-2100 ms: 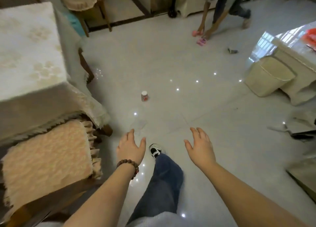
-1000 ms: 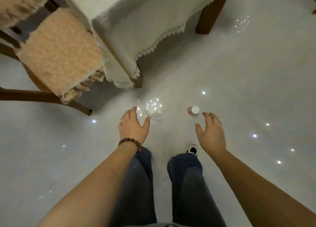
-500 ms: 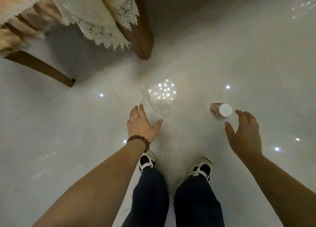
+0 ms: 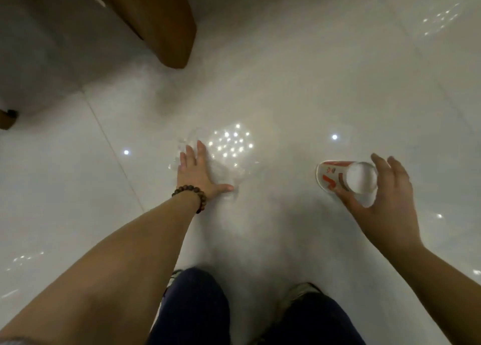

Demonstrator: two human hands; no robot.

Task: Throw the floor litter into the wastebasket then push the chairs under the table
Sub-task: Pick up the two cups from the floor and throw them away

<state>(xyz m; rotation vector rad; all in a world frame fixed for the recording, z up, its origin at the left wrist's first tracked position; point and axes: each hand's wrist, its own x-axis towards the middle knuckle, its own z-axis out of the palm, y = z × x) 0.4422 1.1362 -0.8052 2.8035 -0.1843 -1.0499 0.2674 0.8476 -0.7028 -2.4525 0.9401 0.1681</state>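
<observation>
Left hand [image 4: 195, 174]: fingers spread flat on clear plastic wrapper [image 4: 229, 169] (hard to see on floor [image 4: 299, 89]). Right hand [image 4: 384, 201]: curled loosely around paper cup [image 4: 338, 177], grip unclear.

A: Floor [image 4: 299, 84]?
B: Glossy pale tile, mirror-smooth, reflecting lamps.
A: Litter?
B: Clear crinkled plastic wrapper [image 4: 229, 170]; printed paper cup [image 4: 335, 178], smooth. Table leg [image 4: 161, 24] brown wood, matt. Bracelet [image 4: 191, 192] of dark beads.

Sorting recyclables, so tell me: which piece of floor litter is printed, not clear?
The paper cup by the right hand, white with red print. The plastic wrap under the left hand is transparent.
</observation>
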